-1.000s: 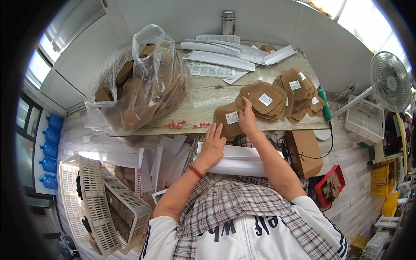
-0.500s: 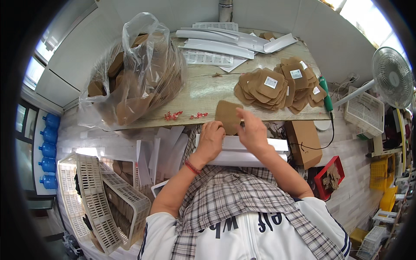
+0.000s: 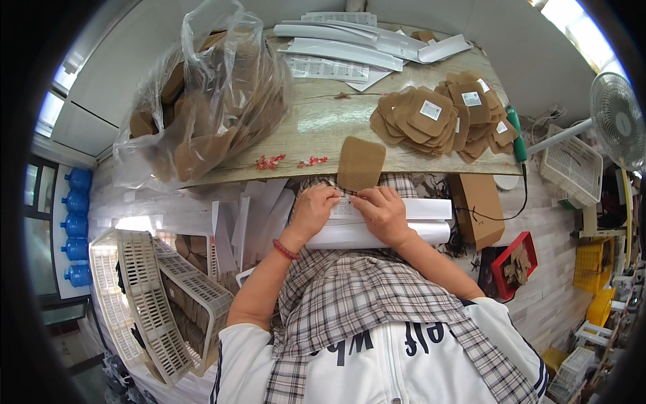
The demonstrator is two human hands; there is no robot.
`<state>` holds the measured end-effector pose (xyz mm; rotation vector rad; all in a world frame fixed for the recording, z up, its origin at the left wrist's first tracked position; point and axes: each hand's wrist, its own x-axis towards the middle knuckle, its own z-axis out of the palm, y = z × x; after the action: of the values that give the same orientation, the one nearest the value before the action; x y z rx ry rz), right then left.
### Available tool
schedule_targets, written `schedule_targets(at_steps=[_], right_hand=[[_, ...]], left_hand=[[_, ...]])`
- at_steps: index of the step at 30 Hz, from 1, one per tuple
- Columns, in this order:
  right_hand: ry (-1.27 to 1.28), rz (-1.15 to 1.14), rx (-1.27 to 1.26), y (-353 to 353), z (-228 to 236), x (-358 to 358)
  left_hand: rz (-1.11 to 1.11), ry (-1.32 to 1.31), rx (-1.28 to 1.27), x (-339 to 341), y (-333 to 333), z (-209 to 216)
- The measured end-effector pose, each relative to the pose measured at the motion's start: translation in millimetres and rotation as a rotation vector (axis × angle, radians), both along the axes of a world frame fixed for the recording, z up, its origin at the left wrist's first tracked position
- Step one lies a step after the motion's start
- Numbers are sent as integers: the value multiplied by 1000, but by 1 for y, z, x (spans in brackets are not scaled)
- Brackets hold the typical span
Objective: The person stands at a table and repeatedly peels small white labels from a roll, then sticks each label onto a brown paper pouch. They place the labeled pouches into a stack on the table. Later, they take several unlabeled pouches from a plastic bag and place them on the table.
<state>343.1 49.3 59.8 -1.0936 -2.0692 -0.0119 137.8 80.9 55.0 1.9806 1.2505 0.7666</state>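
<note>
A white sheet of printed labels (image 3: pixel 342 209) lies across my lap, its printed part between my hands. My left hand (image 3: pixel 315 214) is closed, thumb and fingers pinched at the sheet's upper edge. My right hand (image 3: pixel 383 215) is closed too, its fingertips pinching the same edge a short gap away; whether a single label is lifted there is too small to tell. Just beyond my fingertips, a brown square pad (image 3: pixel 362 163) with rounded corners rests over the table's near edge, with no label showing on it. Curled white paper (image 3: pixel 350 236) lies below the sheet.
Labelled brown pads (image 3: pixel 420 124) are heaped on the table (image 3: pixel 316 135) at right, beside a green-handled tool (image 3: pixel 516 133). At left stands a clear plastic bag (image 3: pixel 208 114) of brown pads. Red scraps (image 3: pixel 271 161) lie near the edge. White crates (image 3: pixel 151 303) and a red tray (image 3: pixel 517 266) flank me.
Both hands have come down off the brown pad to the label sheet on my lap. The pad stays at the table edge, now uncovered. The view has shifted slightly.
</note>
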Motion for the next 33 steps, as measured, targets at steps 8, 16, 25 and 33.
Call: schedule_targets(at_steps=[8,16,25,33], right_hand=[[-54,23,30,-4,-4,-1],[-69,-46,-57,-11,-6,-5],[158,-117,-180,-11,-10,-12],[155,-104,-40,-12,-8,-15]], left_hand=[[9,-81,-82,-2,4,-3],[4,-40,-44,-3,4,-1],[-7,-22,-26,-3,2,-1],[-10,-61,-218,-10,9,3]])
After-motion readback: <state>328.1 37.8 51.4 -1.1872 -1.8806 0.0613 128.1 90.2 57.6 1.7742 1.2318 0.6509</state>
